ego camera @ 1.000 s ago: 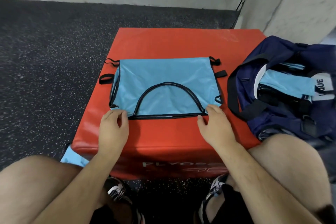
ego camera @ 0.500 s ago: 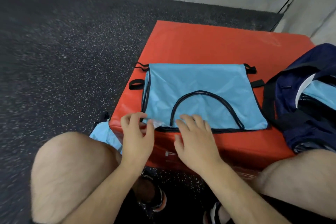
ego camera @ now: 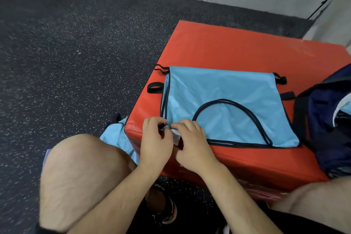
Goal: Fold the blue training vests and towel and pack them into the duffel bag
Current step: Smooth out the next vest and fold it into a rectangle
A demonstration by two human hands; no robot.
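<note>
At 6 o'clock, left hand [ego camera: 154, 140] and right hand [ego camera: 191, 144] side by side, fingers curled, pinching the near-left corner of the blue vest [ego camera: 228, 108], white tag [ego camera: 175, 136] between them. Vest folded flat on the red box [ego camera: 237, 51]. At 8 o'clock, on the floor against the box, a second blue vest [ego camera: 115, 137]. At 3 o'clock, just beside the folded vest, the navy duffel bag [ego camera: 322, 123]

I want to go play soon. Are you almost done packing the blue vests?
Not yet. Something blue sits in the duffel bag. One vest lies folded on the red box; left hand and right hand pinch its corner by the white tag. Another blue vest lies on the floor.
</note>
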